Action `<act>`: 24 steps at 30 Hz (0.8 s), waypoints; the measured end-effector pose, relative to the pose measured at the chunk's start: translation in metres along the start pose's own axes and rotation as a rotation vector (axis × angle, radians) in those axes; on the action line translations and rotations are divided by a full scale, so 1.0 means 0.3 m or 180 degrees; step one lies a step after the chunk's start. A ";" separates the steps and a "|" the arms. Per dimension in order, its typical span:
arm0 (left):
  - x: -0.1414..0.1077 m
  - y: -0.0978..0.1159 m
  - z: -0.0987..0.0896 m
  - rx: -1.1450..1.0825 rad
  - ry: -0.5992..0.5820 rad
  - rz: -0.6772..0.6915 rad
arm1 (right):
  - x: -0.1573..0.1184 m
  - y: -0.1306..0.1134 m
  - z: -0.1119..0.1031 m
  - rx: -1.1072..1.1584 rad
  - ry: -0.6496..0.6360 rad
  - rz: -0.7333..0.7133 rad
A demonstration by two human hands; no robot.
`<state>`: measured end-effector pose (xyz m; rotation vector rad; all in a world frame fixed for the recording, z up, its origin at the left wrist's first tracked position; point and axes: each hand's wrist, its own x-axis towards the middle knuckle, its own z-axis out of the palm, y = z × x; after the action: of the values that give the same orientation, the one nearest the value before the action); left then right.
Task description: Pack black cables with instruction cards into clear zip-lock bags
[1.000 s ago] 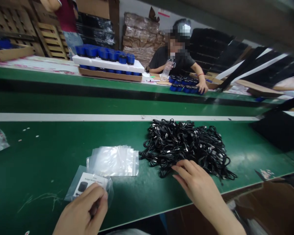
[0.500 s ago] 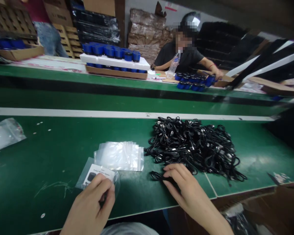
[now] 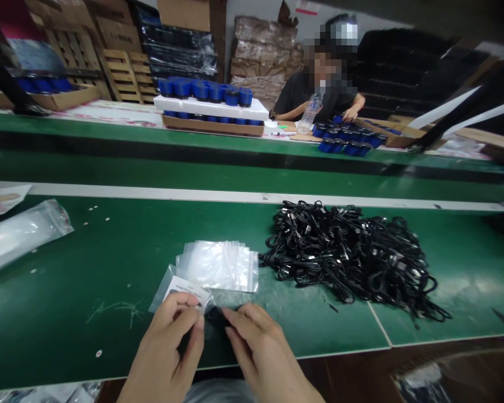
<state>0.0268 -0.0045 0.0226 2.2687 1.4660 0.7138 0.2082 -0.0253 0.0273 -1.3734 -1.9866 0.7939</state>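
Pinched in my left hand [image 3: 168, 341] is a clear plastic bag [image 3: 162, 289] with a printed white card [image 3: 185, 286] inside. My right hand [image 3: 262, 347] grips a bundled black cable [image 3: 216, 316], partly covered by the fingers, right at the bag's open end. Whether the cable's tip is inside the bag I cannot tell. Just beyond my hands lies a fanned stack of clear zip bags [image 3: 222, 266]. A large heap of bundled black cables [image 3: 344, 252] spreads over the green table to the right.
Larger plastic packs [image 3: 25, 235] lie at the left. A white strip [image 3: 151, 193] crosses the green table [image 3: 109, 246]. Across from me, a person [image 3: 294, 95] sits by a water bottle [image 3: 313, 109] and blue cylinders [image 3: 348, 137]. More blue cylinders [image 3: 201, 89] stand on a white foam tray [image 3: 252, 109].
My right hand has carried the cable leftward from beside the heap to the bag in my left hand. The camera view has shifted slightly. The person opposite has drawn an arm back.
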 end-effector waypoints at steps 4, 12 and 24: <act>-0.013 -0.008 0.006 0.0102 0.0029 0.0095 | 0.009 -0.010 0.038 -0.0272 0.0276 -0.0487; -0.019 -0.025 0.001 0.0114 -0.0042 -0.0037 | 0.030 -0.023 -0.018 0.0418 0.0233 -0.0055; -0.025 -0.031 -0.001 0.0254 0.0161 -0.0028 | 0.043 -0.011 0.032 -0.0580 0.0167 -0.0332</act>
<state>0.0171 -0.0077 0.0163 2.3177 1.5529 0.7275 0.1952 -0.0153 0.0254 -1.3634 -2.1126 0.5355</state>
